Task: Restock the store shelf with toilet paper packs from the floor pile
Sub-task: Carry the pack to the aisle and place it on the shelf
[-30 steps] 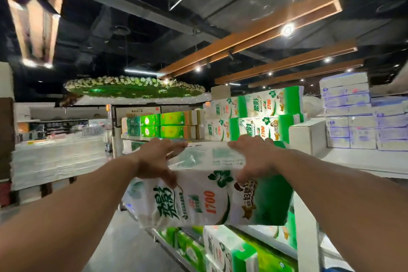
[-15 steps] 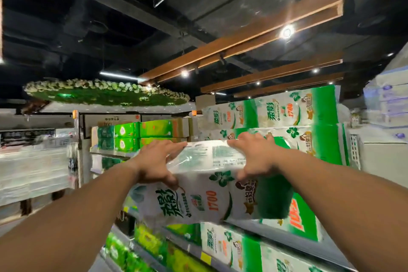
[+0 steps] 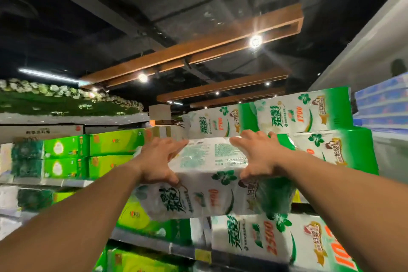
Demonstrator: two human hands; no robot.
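Both hands hold one toilet paper pack [image 3: 212,185] up at shelf height, arms stretched forward. The left hand [image 3: 160,161] grips the pack's upper left edge, fingers spread over the top face and thumb hooked down onto the printed front. The right hand [image 3: 257,157] grips the upper right edge the same way, fingers curled over the top and thumb pressed on the front. The pack is white and green, printed with a flower and "1700", and sits level between the hands. Just behind and to the right of it stand stacked packs of the same brand [image 3: 298,121], two layers high; the held pack seems to touch the lower layer, though motion blur makes this hard to tell. Below it a larger white-and-green pack marked "2500" [image 3: 265,240] rests on a lower shelf. To the left, bright green boxes [image 3: 88,154] fill another shelf. Pale blue packs [image 3: 382,104] are stacked at the far right.
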